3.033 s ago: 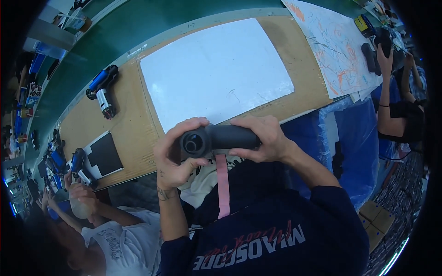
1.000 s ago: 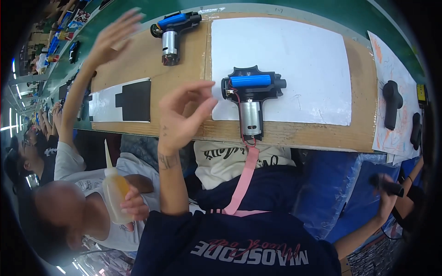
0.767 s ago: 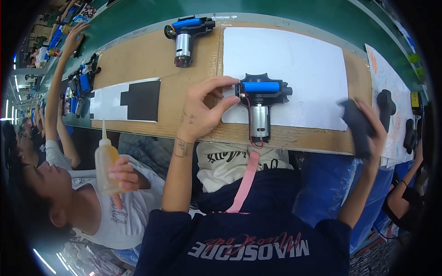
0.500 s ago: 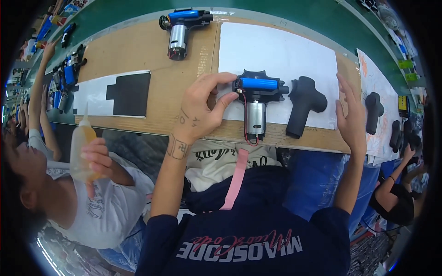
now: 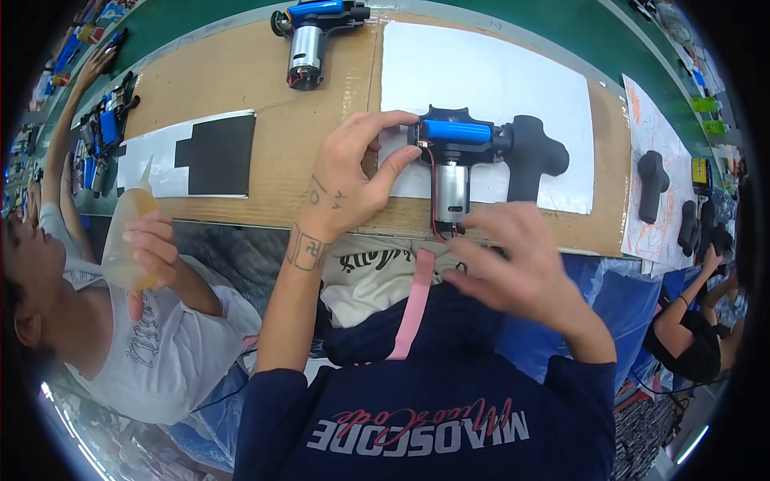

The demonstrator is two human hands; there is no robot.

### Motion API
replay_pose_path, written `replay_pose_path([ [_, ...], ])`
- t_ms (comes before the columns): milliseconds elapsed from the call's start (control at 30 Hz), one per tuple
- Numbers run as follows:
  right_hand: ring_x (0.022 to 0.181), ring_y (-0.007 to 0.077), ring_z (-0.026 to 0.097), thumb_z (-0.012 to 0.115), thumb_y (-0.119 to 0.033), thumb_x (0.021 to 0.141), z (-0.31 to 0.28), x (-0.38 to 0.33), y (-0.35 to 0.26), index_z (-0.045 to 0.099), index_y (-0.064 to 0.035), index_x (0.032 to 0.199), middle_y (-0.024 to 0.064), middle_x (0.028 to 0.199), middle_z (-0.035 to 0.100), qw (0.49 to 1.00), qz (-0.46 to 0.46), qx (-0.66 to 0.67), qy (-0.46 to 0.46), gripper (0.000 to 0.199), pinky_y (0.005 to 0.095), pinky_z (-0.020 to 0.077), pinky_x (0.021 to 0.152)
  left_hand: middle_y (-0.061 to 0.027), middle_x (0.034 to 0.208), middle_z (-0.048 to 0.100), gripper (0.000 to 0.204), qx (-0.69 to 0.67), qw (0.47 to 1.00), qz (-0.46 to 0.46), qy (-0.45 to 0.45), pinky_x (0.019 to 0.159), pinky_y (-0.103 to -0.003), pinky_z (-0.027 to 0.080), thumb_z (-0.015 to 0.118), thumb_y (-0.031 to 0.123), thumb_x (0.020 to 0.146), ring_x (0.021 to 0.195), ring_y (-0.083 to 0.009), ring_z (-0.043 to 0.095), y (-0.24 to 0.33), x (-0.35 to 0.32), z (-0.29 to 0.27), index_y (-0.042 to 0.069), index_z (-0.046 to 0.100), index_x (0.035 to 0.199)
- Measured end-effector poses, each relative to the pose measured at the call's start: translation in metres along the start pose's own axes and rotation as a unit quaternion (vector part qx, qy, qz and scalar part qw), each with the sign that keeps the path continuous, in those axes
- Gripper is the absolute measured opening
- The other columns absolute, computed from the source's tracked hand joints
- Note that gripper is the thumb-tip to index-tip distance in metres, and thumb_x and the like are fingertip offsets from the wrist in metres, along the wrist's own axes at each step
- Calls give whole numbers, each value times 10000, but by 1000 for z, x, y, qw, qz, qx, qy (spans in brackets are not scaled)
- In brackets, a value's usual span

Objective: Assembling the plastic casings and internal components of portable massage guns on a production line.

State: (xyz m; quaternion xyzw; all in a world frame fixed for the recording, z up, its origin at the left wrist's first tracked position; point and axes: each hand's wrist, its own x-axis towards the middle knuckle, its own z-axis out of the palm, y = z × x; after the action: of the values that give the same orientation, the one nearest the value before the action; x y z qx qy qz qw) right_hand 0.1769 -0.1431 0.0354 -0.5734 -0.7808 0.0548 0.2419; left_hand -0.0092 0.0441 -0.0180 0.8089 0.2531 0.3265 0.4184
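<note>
Motor unit [image 5: 451, 152], stem [image 5: 452, 192] running nearward; left hand [image 5: 353, 172] pinching its left end; right hand [image 5: 520, 260], loosely spread, nearest its lower end.

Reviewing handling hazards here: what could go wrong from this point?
Red wire bows out beside the motor, near the blurred right hand; a finger could snag it. The motor's lower end sits close to the cardboard's near edge, so if the left hand's pinch slips, the tool might slide off. The black cover lies right by the tool; a nudge could shift it.
</note>
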Motion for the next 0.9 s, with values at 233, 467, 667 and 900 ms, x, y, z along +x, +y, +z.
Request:
replay_pose_path([
  [233, 856, 244, 580, 806, -89, 668, 37, 1, -11, 740, -56, 1097, 56, 975, 603, 994, -50, -66, 69, 435, 388, 468, 695, -80, 989, 694, 360, 1, 999, -31, -17, 752, -283, 499, 782, 62, 870, 790, -164, 592, 2, 1, -3, 46, 716, 1223],
  [467, 735, 202, 599, 777, -57, 689, 25, -9, -27, 746, -49, 1117, 49, 818, 558, 986, 36, -135, -89, 429, 366, 456, 628, -78, 992, 695, 368, 1, 1000, 13, -12, 754, -279, 496, 789, 69, 868, 803, -160, 595, -3, 4, -2, 42, 717, 1228],
  [667, 876, 279, 663, 843, -91, 703, -11, -1, 9, 684, -60, 1280, 111, 999, 647, 982, 129, 101, -91, 600, 375, 534, 768, -97, 1019, 712, 374, 5, 1000, 24, -6, 735, -315, 516, 801, 83, 845, 839, -218, 630, -3, 2, -6, 68, 722, 1209],
  [900, 1433, 425, 441, 951, -209, 594, -38, 5, 51, 422, -132, 1582, 229, 1605, 374, 963, 221, -86, -125, 1124, 482, 437, 1133, -112, 978, 707, 412, -3, 1000, 20, -14, 706, -331, 519, 814, 78, 818, 817, -247, 636, -2, 2, -7, 82, 722, 1220],
])
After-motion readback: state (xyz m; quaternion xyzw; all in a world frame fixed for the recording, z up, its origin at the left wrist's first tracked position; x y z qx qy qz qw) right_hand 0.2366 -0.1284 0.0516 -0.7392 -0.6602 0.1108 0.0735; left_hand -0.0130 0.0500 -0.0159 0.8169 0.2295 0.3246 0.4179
